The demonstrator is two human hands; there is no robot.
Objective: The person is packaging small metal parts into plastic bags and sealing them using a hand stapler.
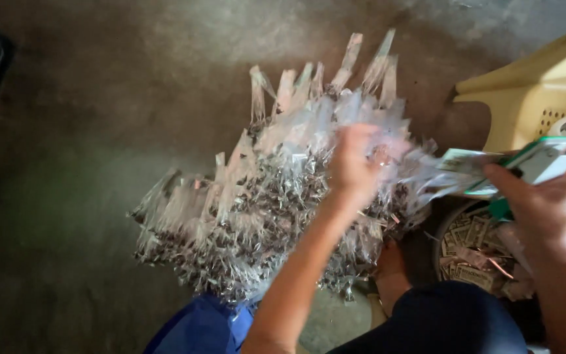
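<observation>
A: While the head view looks straight down, list item 1.

B: Item 1, bags [250,210]: a large heap of small clear plastic bags, each with dark contents, piled on something blue [204,328] at the lower middle. Empty tops stick up and outward at the heap's upper edge.

A: Item 2?

B: Left hand [355,167]: raised over the heap's right part, fingers curled shut around 1 or more bags. Motion blur hides how many.

A: Item 3?

B: Right hand [545,203]: at the right edge, closed on a white and green stapler [545,160], pointed left toward the bags held by the left hand. A printed paper label [463,160] sits at the stapler's tip, touching the clear plastic there.

A: Surroundings?

B: Item 4, bowl [450,226]: round, dark-rimmed, below the right hand, holding many small printed labels [466,249]. Item 5, chair [532,98]: pale yellow plastic, upper right, just beside the right hand. Item 6, floor [99,98]: bare grey concrete, all around the heap. Item 7, knee [447,321]: in dark cloth, lower right, near the bowl.
</observation>
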